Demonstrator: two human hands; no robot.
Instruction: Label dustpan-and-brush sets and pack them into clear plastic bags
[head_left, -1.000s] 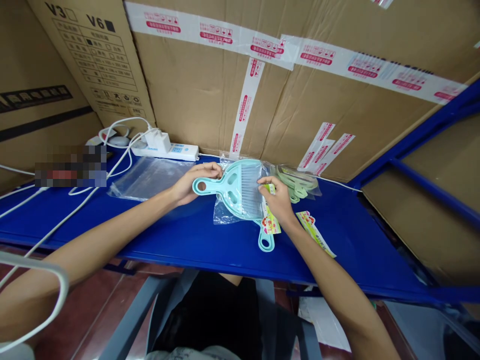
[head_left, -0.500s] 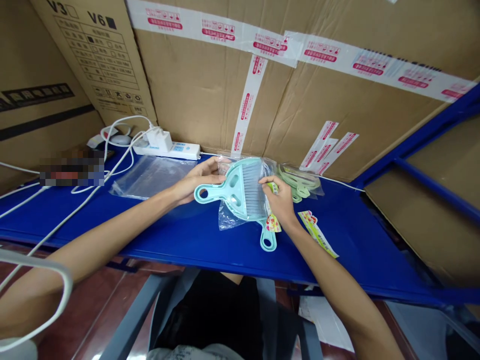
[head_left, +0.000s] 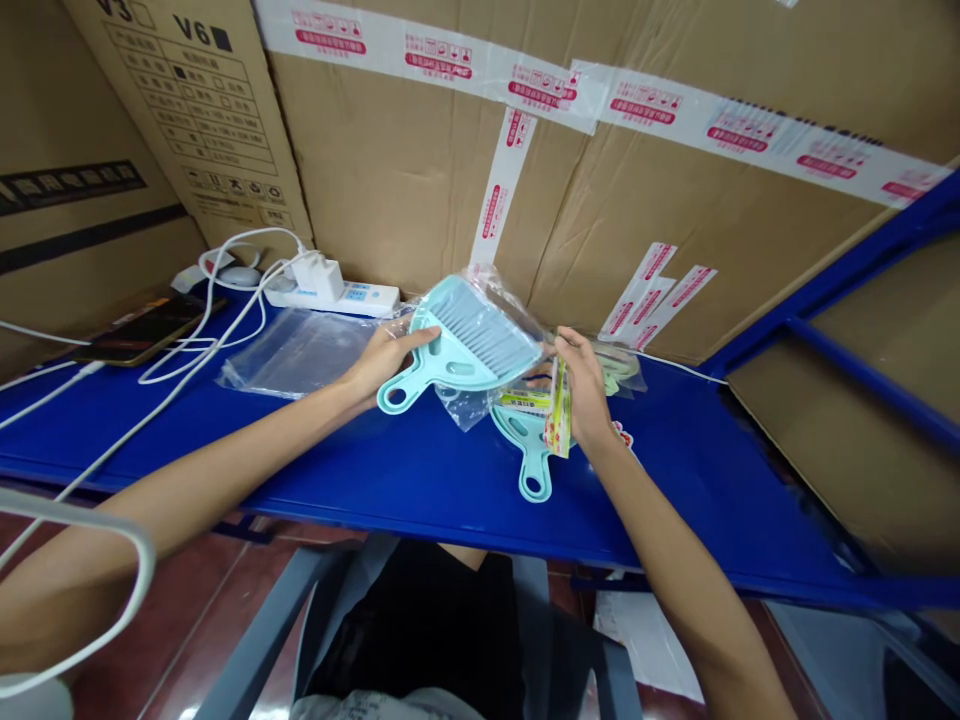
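Observation:
A turquoise dustpan with a grey-bristled brush [head_left: 480, 335] nested in it is held above the table by my left hand [head_left: 386, 358], thumb on top near the handle. A clear plastic bag [head_left: 466, 408] hangs around its far and lower sides. At the brush's right corner, my right hand [head_left: 586, 385] is closed on a yellow-green printed card [head_left: 559, 415]; the fingertips are partly hidden. Below lies a second turquoise dustpan set [head_left: 534, 462] on the blue table [head_left: 420, 480], with another yellow-green card [head_left: 525, 401] across its top.
Clear plastic bags [head_left: 300, 352] lie at left, by a white power strip [head_left: 367, 298], cables and a phone [head_left: 146, 325]. Green dustpan sets [head_left: 621, 370] lie behind my right hand. Cardboard [head_left: 420, 180] walls the back; a blue metal frame [head_left: 862, 370] stands at right.
The held dustpan has lifted away from the set beneath and turned, its bristle side swinging up. My right hand has shifted slightly right, its card now upright. More of the lower set shows.

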